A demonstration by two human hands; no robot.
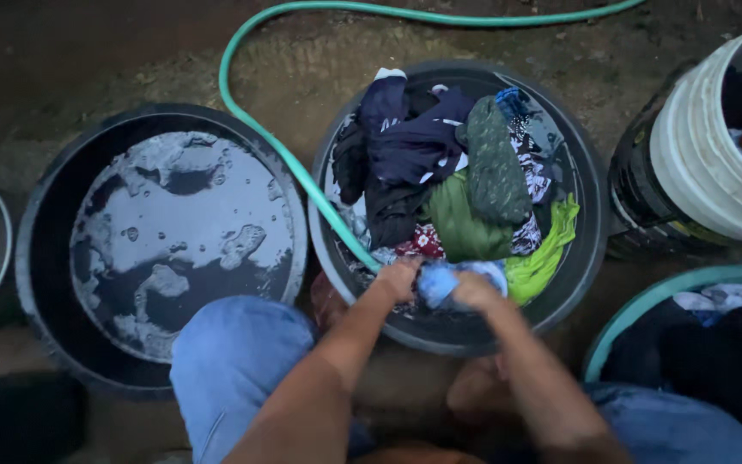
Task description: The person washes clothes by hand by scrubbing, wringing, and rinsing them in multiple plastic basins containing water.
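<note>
landmark: black laundry tub (581, 215), centre of view, heaped with wet clothes, on dirt ground.
held thing: small light-blue cloth (440, 282), bunched at the tub's near rim, just inside it.
left hand (398, 277): closed on the cloth's left end, knuckles against the tub's near edge.
right hand (477, 290): closed on the cloth's right end, touching the left hand's side of the bundle.
key relation: cloth lies between the two hands, long axis running left to right along the near rim; both hands equally close, each on it.
hose: green hose (276, 142) drops over the tub's left rim, ending just beside the left hand.
pile: dark navy, green and lime garments (474, 185) stacked beyond the hands, toward the tub's far side.
neighbours: soapy water tub (45, 232) left of the landmark; white bucket (702, 163) to its right; teal basin (646, 301) at its near right.
unclear: fingers blurred; how the cloth is folded cannot be told; the hose mouth is hidden.
</note>
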